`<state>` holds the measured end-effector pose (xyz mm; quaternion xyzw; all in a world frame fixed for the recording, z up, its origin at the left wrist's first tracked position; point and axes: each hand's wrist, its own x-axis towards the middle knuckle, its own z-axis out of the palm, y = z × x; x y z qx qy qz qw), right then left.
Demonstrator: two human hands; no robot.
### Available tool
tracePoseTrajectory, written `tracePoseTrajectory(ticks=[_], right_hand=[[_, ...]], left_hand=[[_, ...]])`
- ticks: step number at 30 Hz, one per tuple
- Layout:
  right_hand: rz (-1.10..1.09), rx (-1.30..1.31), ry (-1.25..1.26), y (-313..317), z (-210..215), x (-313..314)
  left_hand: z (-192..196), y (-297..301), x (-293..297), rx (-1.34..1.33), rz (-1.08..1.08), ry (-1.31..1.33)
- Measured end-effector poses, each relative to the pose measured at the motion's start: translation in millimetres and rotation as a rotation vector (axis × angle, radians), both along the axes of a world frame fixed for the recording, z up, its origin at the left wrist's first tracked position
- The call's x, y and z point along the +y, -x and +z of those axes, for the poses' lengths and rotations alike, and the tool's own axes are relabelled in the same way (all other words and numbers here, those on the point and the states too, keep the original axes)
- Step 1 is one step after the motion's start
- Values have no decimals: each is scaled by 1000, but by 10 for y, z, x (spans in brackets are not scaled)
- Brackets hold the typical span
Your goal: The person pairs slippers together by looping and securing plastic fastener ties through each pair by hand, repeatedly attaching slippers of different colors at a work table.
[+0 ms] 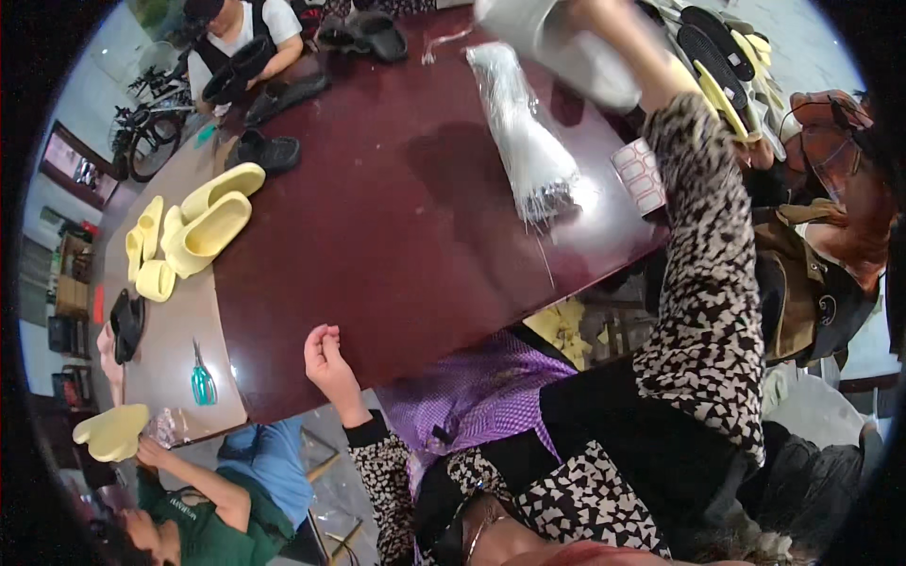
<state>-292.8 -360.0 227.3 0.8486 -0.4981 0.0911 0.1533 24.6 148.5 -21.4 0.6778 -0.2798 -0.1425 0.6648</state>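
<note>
My left hand point(332, 366) hovers by the near edge of the dark red table point(349, 264), fingers curled in with nothing visible in them. Stretched out to the far right, my right hand point(609, 14) is smeared by motion and partly cut off by the upper rim. Right beside it is a blurred whitish-grey thing point(590, 61) whose kind I cannot make out; whether the hand grips it does not show. Below lies a clear plastic bundle of thin white strands point(528, 132). A sheet of red-framed labels point(639, 176) lies near my right sleeve.
Pale yellow slippers point(217, 231) and black slippers point(264, 151) lie to the left. Teal-handled scissors point(202, 385) rest near the left corner. Slippers point(717, 57) are piled at the far right. One person point(250, 28) handles a black slipper; another point(203, 500) holds a yellow piece.
</note>
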Motion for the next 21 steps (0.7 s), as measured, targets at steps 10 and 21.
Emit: tracePoseTrajectory(ticks=[10,21], right_hand=[[283,-720,37,174,-293,811],[161,-497,-493,-15,-1880,2851]], left_hand=[[-62,-46,-56,-21,19,16],[0,-16,-32,-7,43,16]])
